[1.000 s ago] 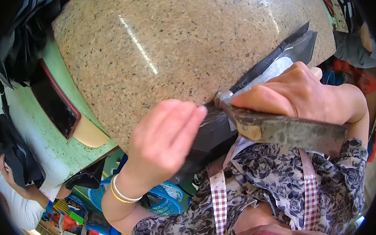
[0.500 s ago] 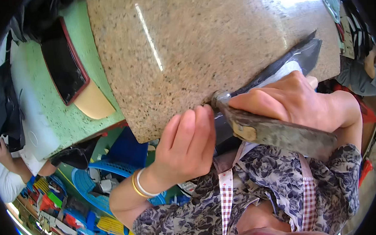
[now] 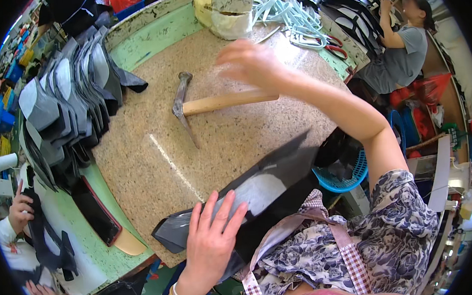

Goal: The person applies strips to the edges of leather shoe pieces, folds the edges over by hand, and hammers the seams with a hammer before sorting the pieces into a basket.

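My left hand (image 3: pixel 211 233) lies with fingers spread on a black leather-like piece (image 3: pixel 288 158) with a pale grey patch. This piece is at the near edge of the speckled stone slab (image 3: pixel 235 142), its folded end toward the left. A hammer (image 3: pixel 228 100) rests on the slab, its metal head to the left and its wooden handle to the right. Beyond the handle, my right hand (image 3: pixel 250 63) is raised over the slab and smeared by motion. Its fingers cannot be made out clearly, and the hammer is out of its grasp.
Stacked black and grey pieces (image 3: pixel 73 98) line the left side. At the back are a yellow container (image 3: pixel 204 6), pale blue strips (image 3: pixel 284 12) and red-handled scissors (image 3: pixel 336 49). A dark red-rimmed tray (image 3: pixel 96 210) lies left. A blue basket (image 3: pixel 349 181) stands right. Other people work on both sides.
My right hand has let go of the hammer, which now lies on the slab, and has moved far out. My left hand has flattened onto the black piece. The view has shifted, showing more of the table.
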A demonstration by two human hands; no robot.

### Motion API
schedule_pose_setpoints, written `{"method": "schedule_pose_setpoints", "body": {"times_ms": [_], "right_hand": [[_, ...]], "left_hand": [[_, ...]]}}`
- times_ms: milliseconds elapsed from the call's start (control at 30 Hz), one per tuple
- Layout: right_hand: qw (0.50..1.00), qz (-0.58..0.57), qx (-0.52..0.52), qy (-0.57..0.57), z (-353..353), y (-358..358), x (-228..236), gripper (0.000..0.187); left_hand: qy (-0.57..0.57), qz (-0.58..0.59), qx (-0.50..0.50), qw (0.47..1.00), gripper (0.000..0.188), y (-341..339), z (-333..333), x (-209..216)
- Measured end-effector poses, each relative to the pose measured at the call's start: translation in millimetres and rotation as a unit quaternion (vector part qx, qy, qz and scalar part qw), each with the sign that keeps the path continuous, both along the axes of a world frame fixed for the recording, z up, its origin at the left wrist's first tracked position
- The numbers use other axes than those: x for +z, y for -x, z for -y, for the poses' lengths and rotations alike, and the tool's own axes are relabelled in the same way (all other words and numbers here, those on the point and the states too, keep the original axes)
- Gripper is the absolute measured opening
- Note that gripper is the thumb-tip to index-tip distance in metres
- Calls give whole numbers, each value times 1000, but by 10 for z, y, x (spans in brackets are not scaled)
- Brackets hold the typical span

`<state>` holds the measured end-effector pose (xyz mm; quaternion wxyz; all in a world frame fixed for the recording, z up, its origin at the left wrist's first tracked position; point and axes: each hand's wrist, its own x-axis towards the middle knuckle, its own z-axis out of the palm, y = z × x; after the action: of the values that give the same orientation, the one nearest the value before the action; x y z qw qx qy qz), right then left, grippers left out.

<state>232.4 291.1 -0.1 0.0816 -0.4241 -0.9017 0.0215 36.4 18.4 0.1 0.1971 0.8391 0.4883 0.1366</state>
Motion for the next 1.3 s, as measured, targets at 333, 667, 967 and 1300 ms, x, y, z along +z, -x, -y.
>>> {"method": "schedule_pose_setpoints", "body": {"times_ms": [333, 667, 967, 1300], "right_hand": [[948, -275, 98, 124, 344, -300, 604, 12], [823, -272, 45, 496, 1541, -376, 291, 14], [915, -262, 36, 304, 1493, -284, 72, 10], [956, -259, -21, 133, 1580, -472, 54, 14]], "left_hand": [[316, 617, 114, 711, 86, -235, -303, 153], [199, 421, 352, 812, 9, 35, -91, 60], [35, 225, 274, 934, 17, 52, -207, -39], [-116, 47, 115, 985, 40, 132, -231, -114]]}}
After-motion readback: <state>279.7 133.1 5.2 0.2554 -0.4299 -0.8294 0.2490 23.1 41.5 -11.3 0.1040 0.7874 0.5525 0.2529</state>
